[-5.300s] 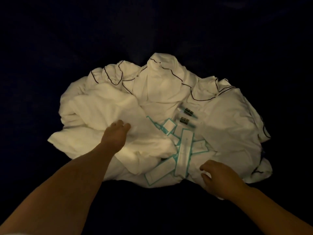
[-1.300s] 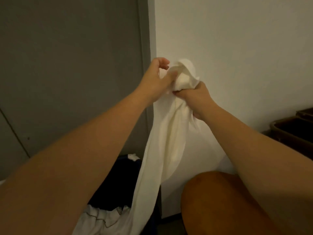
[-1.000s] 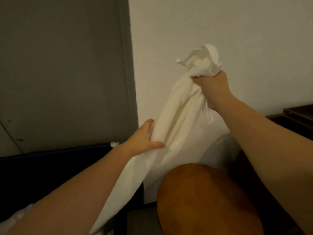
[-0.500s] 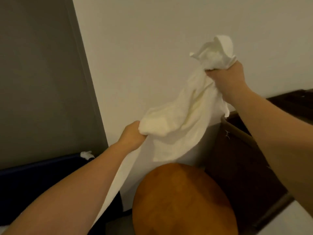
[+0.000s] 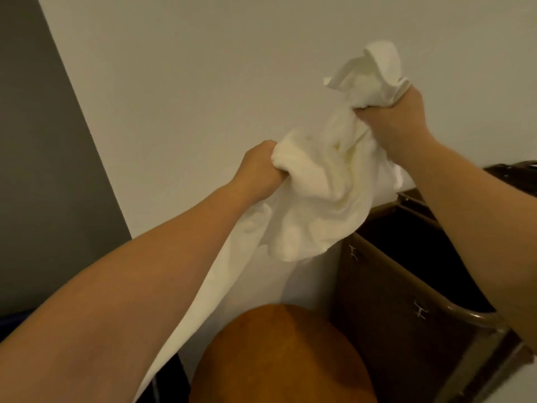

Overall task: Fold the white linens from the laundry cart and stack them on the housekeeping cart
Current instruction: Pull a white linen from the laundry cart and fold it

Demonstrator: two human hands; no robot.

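Observation:
A white linen point(image 5: 319, 199) hangs bunched in the air in front of a pale wall. My right hand point(image 5: 395, 117) grips its crumpled top end, held high at the right. My left hand point(image 5: 258, 170) grips a gathered fold lower and to the left. A long tail of the cloth runs down under my left forearm toward the bottom left, where its end is hidden. The dark brown housekeeping cart point(image 5: 406, 301) stands below my right arm. Only a dark blue sliver of the laundry cart point(image 5: 11, 324) shows at the left edge.
A round brown wooden top point(image 5: 279, 359) sits low in the middle, between the two carts. A grey panel point(image 5: 43, 184) borders the pale wall on the left. The housekeeping cart has a metal rim point(image 5: 470, 317) at its near corner.
My left hand has pulled more cloth up into a thicker bunch and risen toward my right hand. The view has swung right, showing more of the brown cart and less of the laundry cart.

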